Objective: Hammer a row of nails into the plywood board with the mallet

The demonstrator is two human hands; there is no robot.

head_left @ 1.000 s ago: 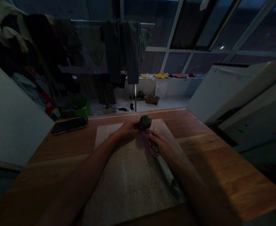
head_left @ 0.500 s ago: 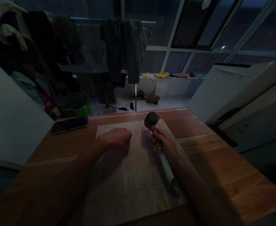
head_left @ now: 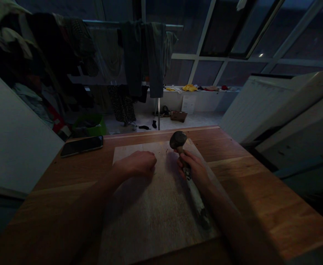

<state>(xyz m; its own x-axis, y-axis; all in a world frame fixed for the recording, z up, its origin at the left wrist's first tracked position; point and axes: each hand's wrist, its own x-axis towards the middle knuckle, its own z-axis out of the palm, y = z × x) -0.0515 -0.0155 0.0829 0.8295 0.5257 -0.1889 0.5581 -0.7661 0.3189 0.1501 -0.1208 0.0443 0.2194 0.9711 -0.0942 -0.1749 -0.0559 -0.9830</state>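
My right hand [head_left: 194, 169] is wrapped round the handle of a hammer [head_left: 178, 140], close under its dark round head, which hangs just above the far part of a pale wooden board [head_left: 156, 213]. The worn, paint-flecked handle runs back along my forearm. My left hand [head_left: 138, 163] rests knuckles-up on the board to the left of the hammer, fingers curled down over the spot where loose nails lay. What its fingertips pinch is hidden. A thin nail stands in the board near the hammer head, barely visible in the dim light.
The board lies on a brown wooden table [head_left: 261, 191]. A dark phone [head_left: 81, 145] lies at the table's far left corner. White panels lean at the left [head_left: 12, 147] and right [head_left: 274, 106]. Clothes hang on a rack [head_left: 139, 55] beyond, with a green bin [head_left: 91, 127] on the floor.
My left hand left the hammer head, drew back to the left and closed over the loose nails on the board. The hammer lifted slightly and shifted right.
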